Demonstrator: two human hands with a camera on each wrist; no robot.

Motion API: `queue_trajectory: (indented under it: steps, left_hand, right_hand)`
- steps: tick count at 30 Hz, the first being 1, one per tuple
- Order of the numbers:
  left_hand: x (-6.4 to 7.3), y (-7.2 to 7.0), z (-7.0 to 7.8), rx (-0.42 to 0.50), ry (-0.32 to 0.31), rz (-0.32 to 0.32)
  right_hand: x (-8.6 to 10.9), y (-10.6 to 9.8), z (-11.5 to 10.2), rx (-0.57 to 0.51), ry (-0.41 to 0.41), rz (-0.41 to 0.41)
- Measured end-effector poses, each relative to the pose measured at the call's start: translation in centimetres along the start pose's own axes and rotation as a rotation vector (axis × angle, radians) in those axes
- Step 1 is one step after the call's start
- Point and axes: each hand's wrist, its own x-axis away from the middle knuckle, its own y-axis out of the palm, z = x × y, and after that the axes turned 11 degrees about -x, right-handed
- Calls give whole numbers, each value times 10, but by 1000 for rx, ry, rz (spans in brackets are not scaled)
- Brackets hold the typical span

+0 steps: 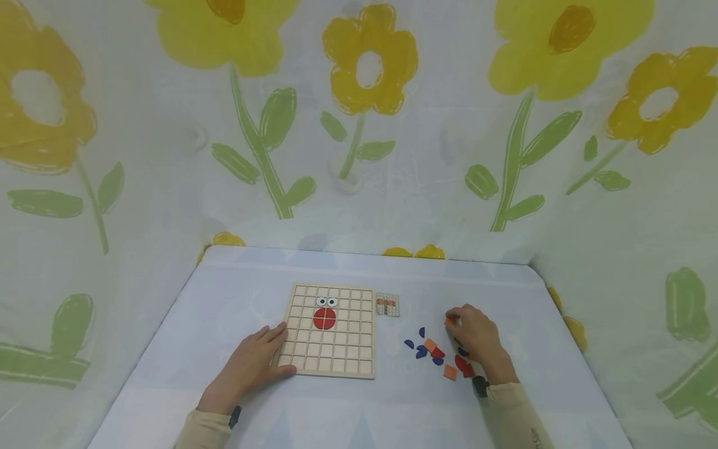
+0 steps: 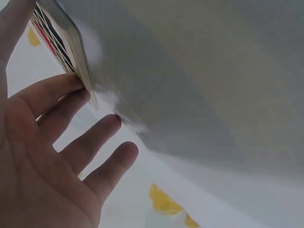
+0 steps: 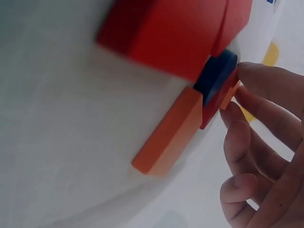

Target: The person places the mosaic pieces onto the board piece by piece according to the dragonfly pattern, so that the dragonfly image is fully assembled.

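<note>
A wooden grid board [image 1: 356,368] lies on the table, with two eye tiles [image 1: 326,302] above a red circle [image 1: 325,318] made of quarter pieces. At the board's left edge, my left hand [image 1: 255,362] touches it with extended fingers, the thumb by the near corner. In the left wrist view, fingertips of the left hand [image 2: 61,142] meet the board's side [image 2: 78,52]. My right hand [image 1: 475,333] pinches a small orange tile [image 1: 449,321] between thumb and finger, right of the loose pieces. The right wrist view shows this hand [image 3: 270,147] beyond red, blue and orange blocks.
A small printed pattern card [image 1: 387,304] lies against the board's right side. Between board and right hand are scattered blue half-round pieces [image 1: 422,332], orange squares [image 1: 450,372] and red pieces [image 1: 464,366]. Flower-printed cloth walls [image 1: 404,187] stand behind and beside the table.
</note>
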Motion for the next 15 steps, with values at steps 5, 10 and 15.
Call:
queue_trajectory:
  steps: [5,10,15]
  left_hand:
    - [-1,2,-1,-2,-5,-4]
    - [-1,2,-2,-2,7,6]
    - [-2,0,-1,-6,14,18]
  right_hand:
    - [-1,-1,0,-16,40,-18]
    - [-1,-1,0,-20,21,-12]
    - [-1,0,-3,-9,-2,7]
